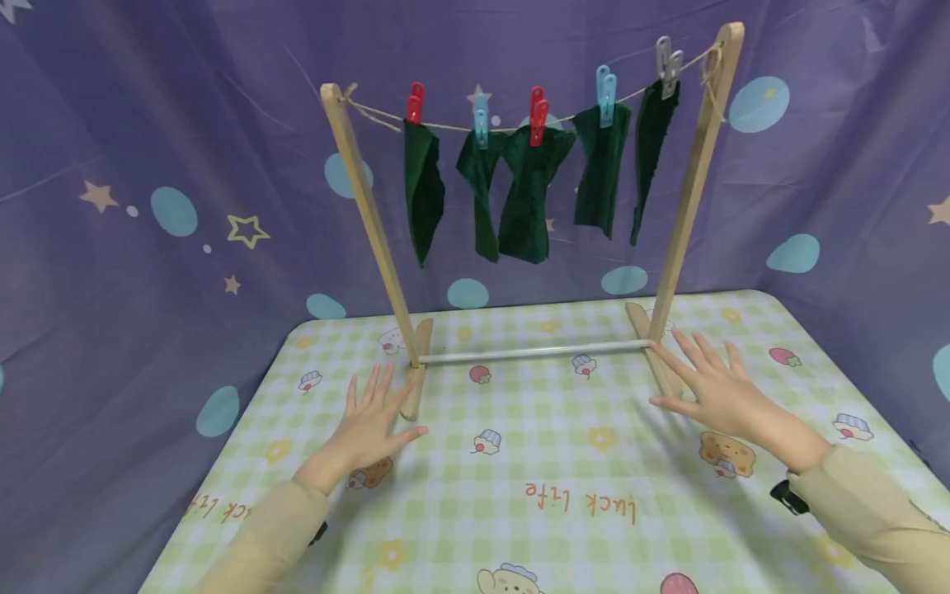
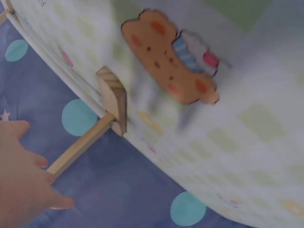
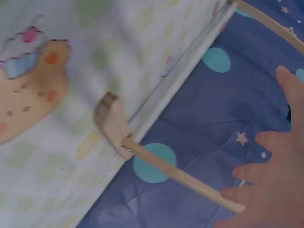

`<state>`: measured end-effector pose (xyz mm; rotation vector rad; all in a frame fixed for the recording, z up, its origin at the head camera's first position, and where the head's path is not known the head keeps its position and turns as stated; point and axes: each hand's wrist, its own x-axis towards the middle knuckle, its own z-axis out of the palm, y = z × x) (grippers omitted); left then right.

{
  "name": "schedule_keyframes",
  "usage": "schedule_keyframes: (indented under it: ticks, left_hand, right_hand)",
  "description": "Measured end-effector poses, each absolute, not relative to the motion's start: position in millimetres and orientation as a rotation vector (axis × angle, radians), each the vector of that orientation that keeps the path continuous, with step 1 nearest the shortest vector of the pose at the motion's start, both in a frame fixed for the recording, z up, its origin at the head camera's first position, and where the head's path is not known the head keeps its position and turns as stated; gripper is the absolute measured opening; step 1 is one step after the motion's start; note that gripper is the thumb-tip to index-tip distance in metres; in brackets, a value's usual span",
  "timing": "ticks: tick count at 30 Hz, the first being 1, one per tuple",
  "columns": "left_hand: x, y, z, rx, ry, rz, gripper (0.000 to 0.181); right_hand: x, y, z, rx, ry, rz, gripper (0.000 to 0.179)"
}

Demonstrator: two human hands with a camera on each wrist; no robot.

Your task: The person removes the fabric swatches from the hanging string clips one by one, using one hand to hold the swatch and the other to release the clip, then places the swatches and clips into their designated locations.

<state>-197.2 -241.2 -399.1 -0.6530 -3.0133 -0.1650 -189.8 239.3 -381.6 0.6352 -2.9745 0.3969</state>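
Over the table, my left hand (image 1: 365, 431) is held with its fingers spread, nearest the left foot (image 1: 413, 394) of a small wooden clothesline rack. My right hand (image 1: 723, 392) hovers likewise by the right foot (image 1: 663, 367), fingers straight and apart. Both hold nothing. Between the rack's posts, a string carries several dark green cloth pieces (image 1: 525, 214), pinned by red, blue and grey clothespins (image 1: 605, 97). A white rod (image 1: 534, 352) joins the posts low down. Each wrist view shows the hand at its outer edge, near a wooden post (image 2: 80, 145).
A checked tablecloth (image 1: 549, 462) with printed cartoons covers the table. Behind and beside it hangs a purple curtain (image 1: 245, 148) with stars and blue ovals. The rack stands near the table's far edge, its posts leaning outward in the head view.
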Motion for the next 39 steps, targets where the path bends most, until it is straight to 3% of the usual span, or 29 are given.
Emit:
schedule_keyframes:
  ticks: [16, 24, 39]
  left_hand:
    - [-216, -232, -346, -0.798, -2.948, -0.108, 0.066]
    - [-225, -225, -311, -0.862, -2.829, -0.054, 0.057]
    - [-249, -199, -238, -0.791, -2.357, -0.387, 0.044]
  right_hand:
    - [-214, 207, -308, 0.916, -2.904, 0.659, 0.068]
    - [-224, 190, -275, 0.918, -2.871, 0.71, 0.064]
    - [-258, 145, -197, 0.99, -2.634, 1.063, 0.047]
